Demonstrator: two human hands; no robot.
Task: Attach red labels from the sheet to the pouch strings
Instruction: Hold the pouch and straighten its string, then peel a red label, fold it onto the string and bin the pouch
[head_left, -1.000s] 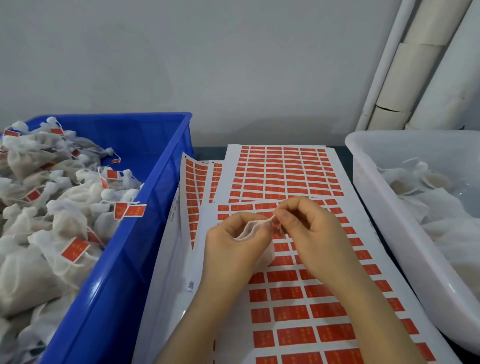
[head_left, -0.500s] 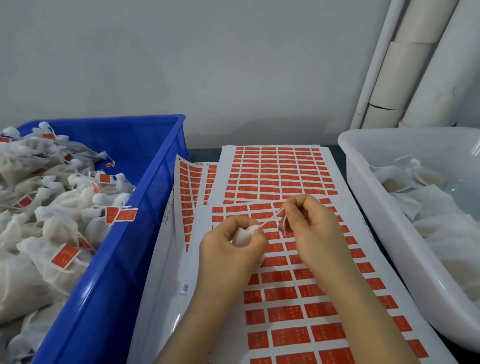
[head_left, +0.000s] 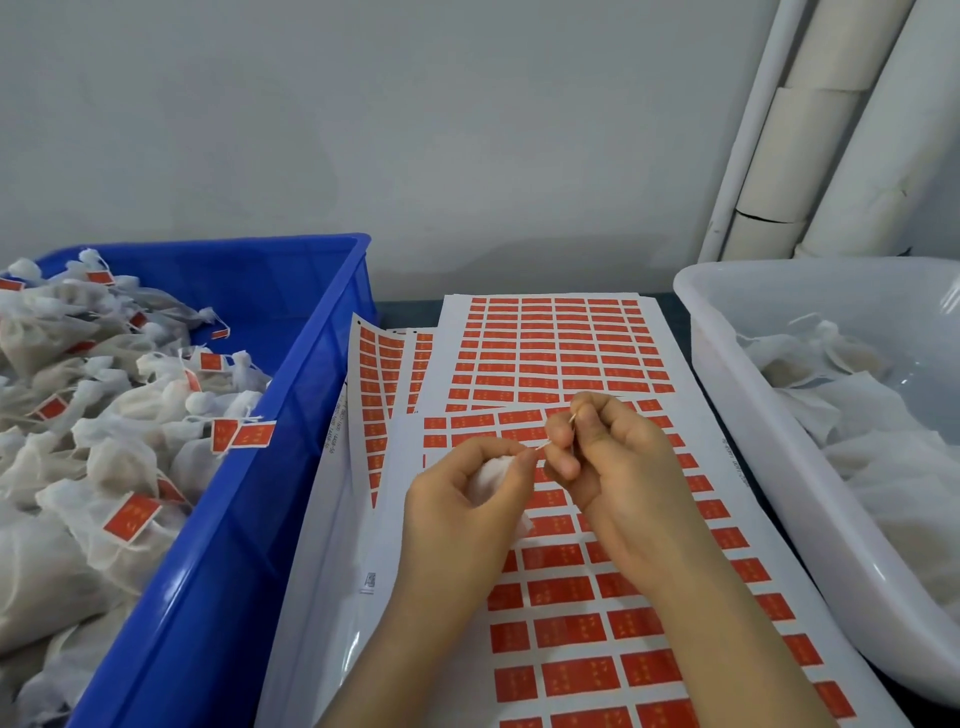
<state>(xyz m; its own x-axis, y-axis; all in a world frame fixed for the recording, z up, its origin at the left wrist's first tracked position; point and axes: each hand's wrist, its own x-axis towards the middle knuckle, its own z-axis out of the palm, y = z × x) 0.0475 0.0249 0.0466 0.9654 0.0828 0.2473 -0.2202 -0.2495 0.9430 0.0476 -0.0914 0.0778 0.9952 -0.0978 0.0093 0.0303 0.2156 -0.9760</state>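
I see the left hand (head_left: 462, 499) gripping a white pouch (head_left: 491, 475). The right hand (head_left: 613, 467) pinches its string (head_left: 544, 445) above the label sheet (head_left: 571, 597).

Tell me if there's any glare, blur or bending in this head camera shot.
Head view: soft, even light, faint shadows; glare on the white tub and along the label sheet; the pipes lean, likely wide-angle distortion; the string looks thin, slightly blurred.

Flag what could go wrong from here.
1. The string is thin, and the right hand pinches it with fingertips only, so it could slip free.
2. The left hand holds the pouch, so both hands are busy. Peeling a label may mean letting go.
3. The sheets overlap loosely, and one could lift with the label.
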